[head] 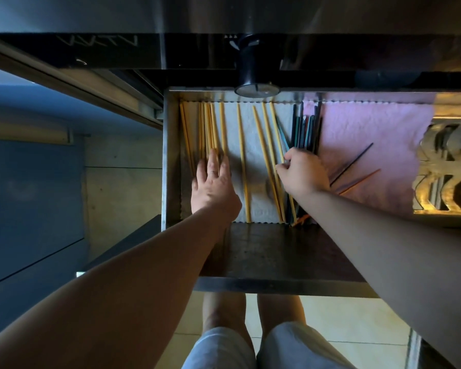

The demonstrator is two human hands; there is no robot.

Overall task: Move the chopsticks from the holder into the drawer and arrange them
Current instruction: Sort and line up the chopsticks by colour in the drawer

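Chopsticks [241, 155] lie in drawer [171, 155]. Left hand [213, 182] flat, fingers spread, pressing yellow ones. Right hand [302, 173] pinching one yellow chopstick [274, 131].

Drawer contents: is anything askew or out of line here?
Yes. Two loose chopsticks, one dark and one orange, splay diagonally across the pink cloth, away from the dark bundle. Several yellow chopsticks on the white liner also lie slanted, not parallel.
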